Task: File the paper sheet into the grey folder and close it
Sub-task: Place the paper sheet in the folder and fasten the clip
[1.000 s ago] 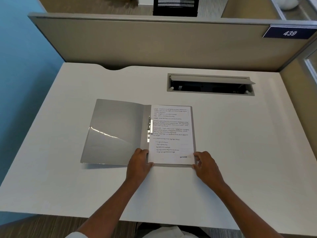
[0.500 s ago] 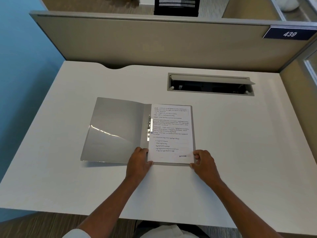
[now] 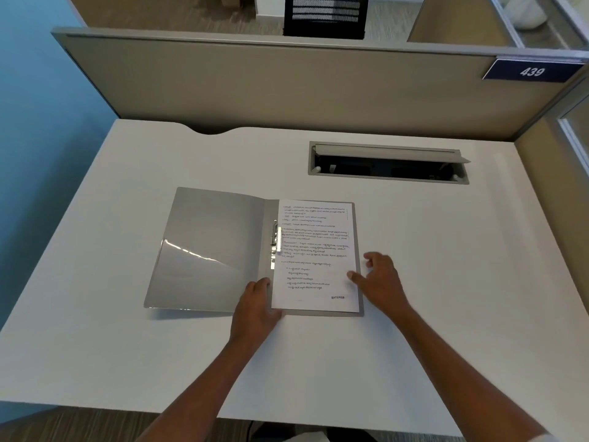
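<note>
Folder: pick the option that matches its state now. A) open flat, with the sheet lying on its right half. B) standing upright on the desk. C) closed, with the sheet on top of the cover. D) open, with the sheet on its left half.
A: the folder lies open on the desk, and the sheet rests on its right half beside the metal clip.

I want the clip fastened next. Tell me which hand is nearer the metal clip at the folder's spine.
Left. The left hand rests just below the metal clip; the right hand sits across the paper sheet, at its right edge.
</note>
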The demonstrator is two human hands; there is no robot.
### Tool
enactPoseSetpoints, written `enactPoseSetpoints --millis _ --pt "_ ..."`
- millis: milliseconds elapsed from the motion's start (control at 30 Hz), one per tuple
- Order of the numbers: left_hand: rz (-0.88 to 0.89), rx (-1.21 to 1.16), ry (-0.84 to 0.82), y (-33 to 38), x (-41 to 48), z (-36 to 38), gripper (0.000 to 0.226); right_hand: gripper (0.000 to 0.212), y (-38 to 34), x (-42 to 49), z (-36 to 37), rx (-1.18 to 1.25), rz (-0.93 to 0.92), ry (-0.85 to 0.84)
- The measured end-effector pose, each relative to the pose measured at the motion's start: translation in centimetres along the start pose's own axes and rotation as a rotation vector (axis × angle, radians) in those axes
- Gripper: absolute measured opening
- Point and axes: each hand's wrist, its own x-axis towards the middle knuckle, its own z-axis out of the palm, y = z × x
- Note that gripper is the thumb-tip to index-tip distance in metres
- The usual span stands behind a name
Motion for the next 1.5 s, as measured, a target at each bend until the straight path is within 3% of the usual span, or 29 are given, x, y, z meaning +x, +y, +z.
enactPoseSetpoints --millis 133,267,333,400,500,567,667,800,1000,1033,1100,1167,1300,1500 --pt "0.002 0.007 0.009 0.0 0.0 0.4 0.072 0.059 -4.6 6.2 -1.5 -0.055 -0.079 -0.019" --pt "-0.001 -0.016 0.022 -0.2 0.2 0.8 0.075 0.051 -7.9 11.4 -2.7 -0.046 -0.038 -0.022" --pt "-0.010 -0.021 0.013 -0.3 0.4 0.9 0.077 0.037 -8.6 13.1 -2.8 0.010 0.063 -0.021" --pt "-0.014 -0.023 0.006 -0.3 0.6 1.0 0.078 0.010 -8.8 14.2 -2.7 0.047 0.152 -0.023" --pt "-0.014 -0.026 0.005 -0.3 0.7 1.0 0.080 0.004 -8.8 14.9 -2.3 0.069 0.198 -0.012" --pt "-0.014 -0.027 0.002 -0.4 0.7 1.0 0.080 0.015 -8.7 15.1 -2.2 0.087 0.202 -0.016" --pt "-0.010 -0.031 0.000 -0.4 0.7 1.0 0.081 0.008 -8.7 15.0 -2.0 0.088 0.196 -0.031" --pt "-0.003 -0.043 -0.001 -0.4 0.6 0.9 0.080 0.021 -8.8 14.7 -1.8 0.077 0.168 -0.044" --pt "-0.012 -0.047 0.004 -0.2 0.6 0.7 0.079 0.012 -9.0 14.6 -1.6 0.042 0.143 -0.030" --pt "-0.012 -0.047 0.004 -0.2 0.6 0.7 0.079 0.011 -9.1 14.5 -1.6 0.009 0.118 -0.032" --pt "-0.013 -0.049 0.001 -0.2 0.6 0.7 0.078 0.048 -9.6 14.7 -1.5 -0.135 0.024 -0.037" --pt "-0.012 -0.047 -0.002 -0.3 0.7 0.7 0.079 0.059 -10.9 14.7 -1.2 -0.250 -0.110 -0.064" --pt "-0.015 -0.046 -0.006 -0.4 0.7 0.8 0.079 0.060 -13.8 15.2 0.2 -0.433 -0.310 -0.200" --pt "-0.004 -0.067 -0.002 -0.5 0.6 0.8 0.077 0.050 -16.2 16.1 2.0 -0.554 -0.349 -0.296"
